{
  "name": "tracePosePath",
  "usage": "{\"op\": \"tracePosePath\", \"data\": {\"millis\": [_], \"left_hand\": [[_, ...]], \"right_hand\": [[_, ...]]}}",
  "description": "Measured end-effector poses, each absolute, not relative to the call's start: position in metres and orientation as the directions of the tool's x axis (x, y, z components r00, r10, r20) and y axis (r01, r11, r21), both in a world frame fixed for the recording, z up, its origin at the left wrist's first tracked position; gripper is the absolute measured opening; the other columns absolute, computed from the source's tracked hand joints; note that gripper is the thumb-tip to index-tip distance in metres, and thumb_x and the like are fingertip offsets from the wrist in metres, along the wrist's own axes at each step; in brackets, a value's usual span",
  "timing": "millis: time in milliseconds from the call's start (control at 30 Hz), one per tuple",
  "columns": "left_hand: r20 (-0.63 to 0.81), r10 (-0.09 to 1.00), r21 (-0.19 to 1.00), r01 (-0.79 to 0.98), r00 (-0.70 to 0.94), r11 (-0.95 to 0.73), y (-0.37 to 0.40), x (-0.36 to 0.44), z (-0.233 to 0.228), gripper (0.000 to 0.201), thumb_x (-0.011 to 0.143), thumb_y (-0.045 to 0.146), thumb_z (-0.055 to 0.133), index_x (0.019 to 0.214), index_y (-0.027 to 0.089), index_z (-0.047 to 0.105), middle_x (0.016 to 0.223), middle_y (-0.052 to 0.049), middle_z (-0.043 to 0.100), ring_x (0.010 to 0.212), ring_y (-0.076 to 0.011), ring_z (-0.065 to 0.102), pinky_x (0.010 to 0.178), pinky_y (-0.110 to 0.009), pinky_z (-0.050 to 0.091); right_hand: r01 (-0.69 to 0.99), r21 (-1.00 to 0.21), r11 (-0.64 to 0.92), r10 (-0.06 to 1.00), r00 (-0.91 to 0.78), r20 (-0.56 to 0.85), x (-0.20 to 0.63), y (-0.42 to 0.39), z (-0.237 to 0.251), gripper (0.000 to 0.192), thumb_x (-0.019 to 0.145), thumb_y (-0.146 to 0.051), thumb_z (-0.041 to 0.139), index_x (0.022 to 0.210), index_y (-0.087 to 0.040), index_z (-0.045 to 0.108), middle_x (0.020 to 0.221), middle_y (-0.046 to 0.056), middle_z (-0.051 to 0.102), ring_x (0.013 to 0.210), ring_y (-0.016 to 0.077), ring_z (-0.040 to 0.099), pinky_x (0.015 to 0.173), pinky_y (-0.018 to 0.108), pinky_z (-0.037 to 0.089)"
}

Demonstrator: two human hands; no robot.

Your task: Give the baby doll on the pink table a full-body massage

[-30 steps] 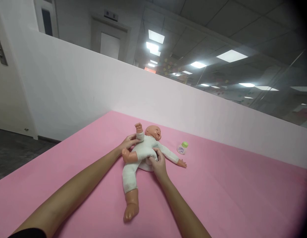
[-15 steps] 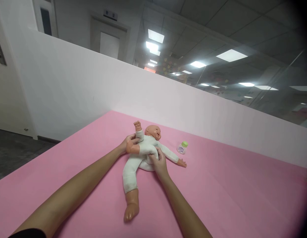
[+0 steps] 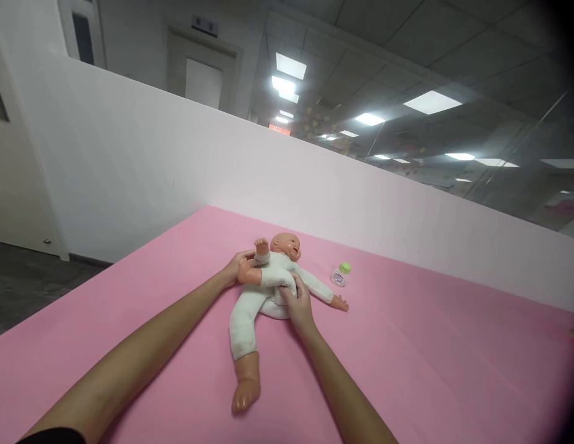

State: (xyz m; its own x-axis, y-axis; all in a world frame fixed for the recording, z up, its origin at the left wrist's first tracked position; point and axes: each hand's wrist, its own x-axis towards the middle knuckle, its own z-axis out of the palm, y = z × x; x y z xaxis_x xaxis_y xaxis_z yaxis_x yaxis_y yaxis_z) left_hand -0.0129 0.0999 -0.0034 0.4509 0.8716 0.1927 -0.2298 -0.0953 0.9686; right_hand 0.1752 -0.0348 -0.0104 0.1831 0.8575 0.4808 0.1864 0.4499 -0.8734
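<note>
A baby doll [image 3: 276,264] with a white cloth body and hard plastic head, hands and feet lies on its back on the pink table [image 3: 152,382]. One of its legs is bent up across its belly; the other stretches toward me. My left hand [image 3: 234,269] is closed at the foot of the bent leg, its fingers partly hidden behind the foot and the doll's raised arm. At the knee of that same leg, my right hand [image 3: 297,300] grips the white cloth. Right of the doll stands a small clear bottle [image 3: 341,275] with a green cap.
A white partition wall [image 3: 315,191] rises along the table's far side. To the left are a door [image 3: 18,166] with a handle and a dark floor [image 3: 23,283]. Something small shows at the far right table edge, too blurred to name.
The doll's raised arm has sunk lower, its hand now nearer the bent leg's foot. My hands hold nearly the same places on the bent leg.
</note>
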Motion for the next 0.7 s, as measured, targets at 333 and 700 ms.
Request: {"op": "tracePosePath", "data": {"millis": [333, 700], "left_hand": [[0.209, 0.833, 0.964, -0.25, 0.511, -0.089, 0.0996, -0.0162, -0.0026, 0.051, 0.067, 0.041, 0.089, 0.107, 0.012, 0.078, 0.106, -0.013, 0.075, 0.1, -0.0295, 0.067, 0.083, -0.035, 0.051], [0.169, 0.872, 0.974, -0.212, 0.459, -0.078, 0.0983, -0.0157, -0.0051, 0.053, 0.072, 0.048, 0.086, 0.109, 0.012, 0.074, 0.089, -0.008, 0.072, 0.074, -0.0183, 0.064, 0.063, -0.027, 0.046]], "right_hand": [[0.207, -0.868, 0.451, 0.858, 0.168, 0.486, 0.1734, -0.0365, -0.0085, 0.026, 0.087, -0.035, 0.065, 0.109, -0.022, 0.071, 0.103, 0.004, 0.074, 0.099, 0.0262, 0.065, 0.09, 0.037, 0.052], [0.189, -0.872, 0.452, 0.865, 0.144, 0.48, 0.1739, -0.037, -0.0102, 0.029, 0.078, -0.026, 0.067, 0.106, -0.021, 0.072, 0.102, 0.003, 0.075, 0.097, 0.0255, 0.066, 0.089, 0.035, 0.052]]}}
